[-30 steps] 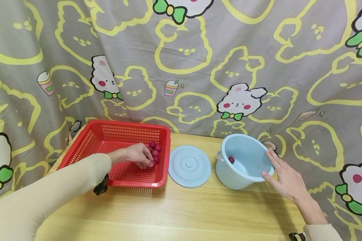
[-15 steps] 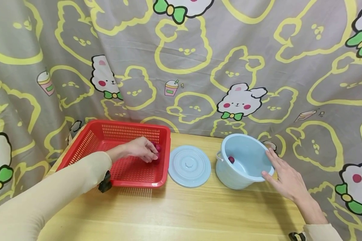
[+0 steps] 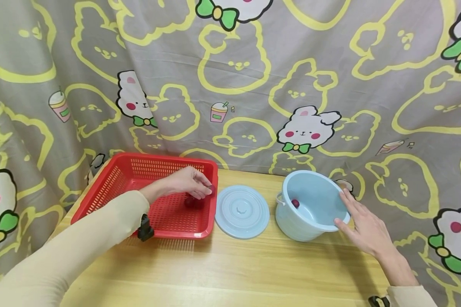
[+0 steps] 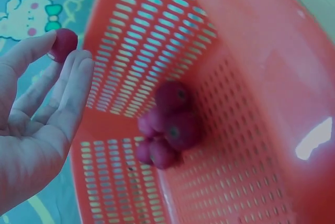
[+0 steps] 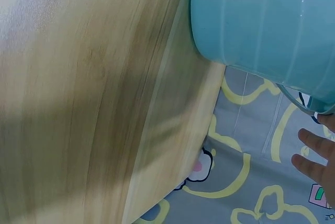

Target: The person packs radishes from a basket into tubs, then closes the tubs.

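My left hand pinches a small dark red plum between thumb and fingertips, over the right side of the red basket. Below it, several more plums lie together in a corner of the basket; in the head view the hand hides part of them. On the right, my right hand rests with extended fingers against the rim of a light blue bucket, which leans toward me. Inside the bucket lies one plum.
Between basket and bucket, a round light blue lid lies flat on the wooden table. A white handle is on the bucket's left side. A patterned grey curtain hangs right behind the table.
My left hand has risen from among the plums and shifted right to the basket's right wall, with one plum in its fingertips. The right hand and bucket stay still.
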Tool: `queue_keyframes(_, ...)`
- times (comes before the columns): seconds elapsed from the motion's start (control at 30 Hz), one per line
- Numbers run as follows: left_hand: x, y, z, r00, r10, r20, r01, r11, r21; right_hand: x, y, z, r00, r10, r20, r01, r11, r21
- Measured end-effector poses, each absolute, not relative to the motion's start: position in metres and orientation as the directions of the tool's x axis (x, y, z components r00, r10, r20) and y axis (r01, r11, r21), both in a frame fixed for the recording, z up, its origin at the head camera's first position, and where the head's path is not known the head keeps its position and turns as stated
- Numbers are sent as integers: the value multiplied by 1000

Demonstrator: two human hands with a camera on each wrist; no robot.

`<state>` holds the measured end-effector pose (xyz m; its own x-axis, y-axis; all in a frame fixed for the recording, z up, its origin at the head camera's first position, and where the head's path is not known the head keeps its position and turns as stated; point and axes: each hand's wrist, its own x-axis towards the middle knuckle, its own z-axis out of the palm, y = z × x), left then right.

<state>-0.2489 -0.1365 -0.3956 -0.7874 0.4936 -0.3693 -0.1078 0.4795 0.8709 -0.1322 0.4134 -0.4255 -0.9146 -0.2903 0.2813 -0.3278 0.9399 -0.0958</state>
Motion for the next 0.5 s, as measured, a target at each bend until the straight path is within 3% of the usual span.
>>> queue_keyframes(0.5,-252,-102,-384,-799,534,-276,-63,381,922,-131,413,-423,-912,-300,279,-334,939,-79)
